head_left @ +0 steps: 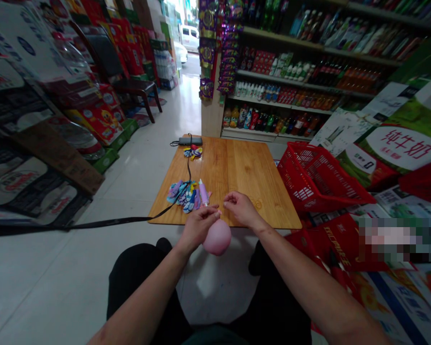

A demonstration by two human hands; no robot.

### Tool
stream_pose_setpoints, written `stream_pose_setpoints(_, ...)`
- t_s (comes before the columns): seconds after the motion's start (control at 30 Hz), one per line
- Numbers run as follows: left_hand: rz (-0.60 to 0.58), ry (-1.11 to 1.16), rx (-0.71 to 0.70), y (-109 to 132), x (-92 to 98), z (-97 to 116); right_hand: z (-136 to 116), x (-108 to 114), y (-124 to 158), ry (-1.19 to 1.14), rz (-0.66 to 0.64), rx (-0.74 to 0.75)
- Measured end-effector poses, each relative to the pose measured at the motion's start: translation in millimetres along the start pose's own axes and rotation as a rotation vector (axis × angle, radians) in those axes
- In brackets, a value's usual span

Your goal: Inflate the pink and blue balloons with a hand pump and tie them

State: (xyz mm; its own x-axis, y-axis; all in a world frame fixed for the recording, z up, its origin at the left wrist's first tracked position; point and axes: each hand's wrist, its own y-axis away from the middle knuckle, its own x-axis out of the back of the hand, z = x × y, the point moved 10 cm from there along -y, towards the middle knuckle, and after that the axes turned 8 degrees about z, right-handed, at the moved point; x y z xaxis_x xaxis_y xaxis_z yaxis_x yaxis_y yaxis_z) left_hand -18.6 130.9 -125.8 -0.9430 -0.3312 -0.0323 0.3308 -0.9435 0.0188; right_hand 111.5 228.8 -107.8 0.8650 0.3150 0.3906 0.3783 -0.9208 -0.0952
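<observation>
A small, inflated pink balloon (217,238) hangs neck-up at the front edge of the wooden table (244,167). My left hand (201,220) is closed on its neck, fingers pinched together. Just right of the neck, my right hand (240,207) is curled with thumb and forefinger together; anything between them is too small to make out. On the table left of my hands lies a pile of uninflated colourful balloons (187,196), with a purple balloon pump (203,192) beside it. Several yellow rubber bands (257,204) lie to the right of my right hand.
A dark power bank (190,142) with a cable and a smaller heap of balloons (194,153) lie at the table's far left. A black strap (118,221) runs off left. The red basket (309,177) stands at right; drink shelves (283,100) rise behind. Stacked cartons flank both sides.
</observation>
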Motion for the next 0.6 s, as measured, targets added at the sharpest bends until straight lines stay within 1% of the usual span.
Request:
stream_pose_setpoints(0.1, -0.009, -0.014, 0.004, 1, 0.6, -3, -8, -9, 9, -0.056, -0.028, -0.003)
stream_pose_setpoints(0.27, 0.018, -0.022, 0.052, 5, 7.5, -7, -6, -18, 18, -0.173, -0.039, -0.066)
stream_pose_setpoints(0.37, 0.021, -0.054, 0.037, 7, 9.5, -5, -4, -20, 23, -0.326, -0.020, -0.158)
stream_pose_setpoints(0.5, 0.037, -0.077, 0.017, 7, 11.3, -3, 0, -23, 28, -0.596, 0.036, -0.339)
stream_pose_setpoints(0.6, 0.061, -0.027, 0.047, 5, 12.5, -7, -8, -27, 33, -0.758, 0.020, -0.400)
